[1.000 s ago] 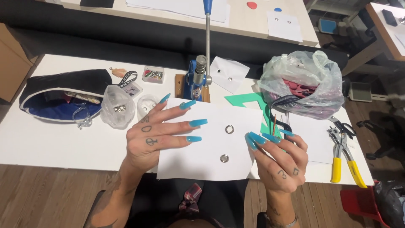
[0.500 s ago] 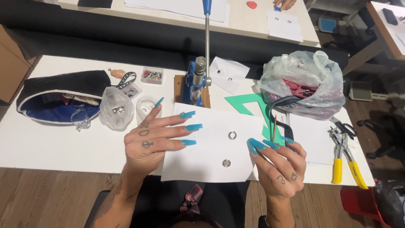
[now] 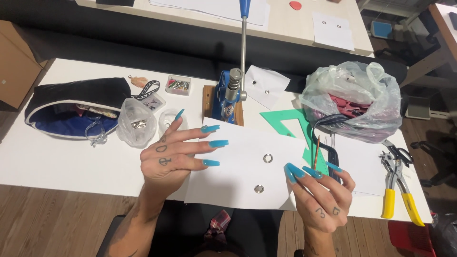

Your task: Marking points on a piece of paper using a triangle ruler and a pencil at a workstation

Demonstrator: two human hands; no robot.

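Note:
A white sheet of paper (image 3: pixel 238 166) with two metal eyelets (image 3: pixel 268 158) set in it lies on the white table (image 3: pixel 62 157). My left hand (image 3: pixel 173 154) rests at the sheet's left edge, fingers spread, long turquoise nails pointing right over the paper. My right hand (image 3: pixel 321 192) hovers at the sheet's right lower corner, fingers apart, nails touching or just above the paper edge. Neither hand grips anything. Behind the sheet stands a blue hand press (image 3: pixel 231 95) with a tall lever.
A green set square (image 3: pixel 290 123) and dark scissors (image 3: pixel 328 143) lie right of the sheet. Yellow-handled pliers (image 3: pixel 397 190) sit at the far right. A plastic bag (image 3: pixel 354 100) of items, a small bag of eyelets (image 3: pixel 135 123), a black pouch (image 3: pixel 71 107) also sit here.
Both hands have shifted slightly; the left hand slid a little down and left along the paper edge, and the right hand moved a bit lower. The sheet stays flat.

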